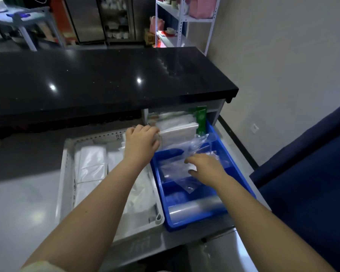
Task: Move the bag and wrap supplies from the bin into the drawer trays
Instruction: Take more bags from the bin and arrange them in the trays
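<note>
Clear bags: a loose, crinkled bunch of clear plastic bags (pixel 186 163) lies in the far compartment of the blue tray (pixel 236 173), spilling over the divider toward the near compartment.
White pack: a flat white pack of bags (pixel 177 132) stands on edge at the far end of that tray, long axis running left to right.
Wrap roll: a roll of clear wrap (pixel 196 208) lies across the near compartment, long axis also left to right.
My right hand: my right hand (pixel 206 165) rests on the clear bags, fingers spread and pressing down; I judge it is flattening them, not gripping, though the fingertips are partly hidden by plastic.
My left hand: my left hand (pixel 141 140) is curled over the left end of the white pack, fingers closed on its edge together with a bit of clear film.
Key relation: the white pack lies just right of my left hand and beyond my right, so the left hand is the nearer one; seating it means pushing along its short side, down into the tray.
Grey tray: the grey tray (pixel 67 163) to the left already holds white bag stacks (pixel 90 163).
Drawer: both trays sit in the open drawer under the black counter (pixel 106 79).
Bin: I cannot see it from here.
Risk: slippery bags may slide back over the divider.
</note>
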